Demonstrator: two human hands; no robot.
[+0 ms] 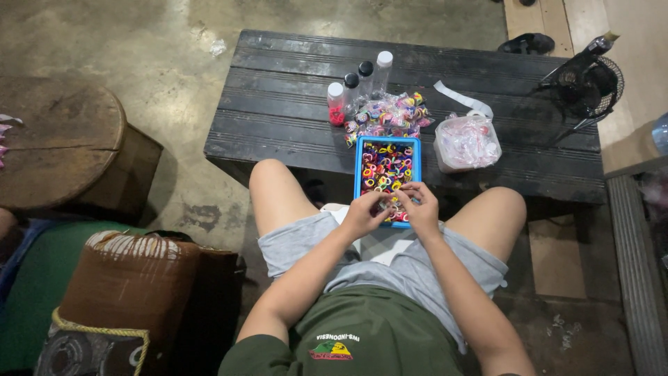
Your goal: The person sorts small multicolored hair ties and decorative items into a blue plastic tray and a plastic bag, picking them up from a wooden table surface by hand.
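Left hand (363, 214), right hand (419, 206), pinching hair ties (392, 203)

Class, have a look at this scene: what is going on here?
A seated person works with both hands over a blue tray of small colourful hair bands at the near edge of a dark wooden table. The left hand and right hand meet over the tray's near end, pinching something small. Behind the tray lie a clear bag of bands, four small bottles and a tied plastic bag.
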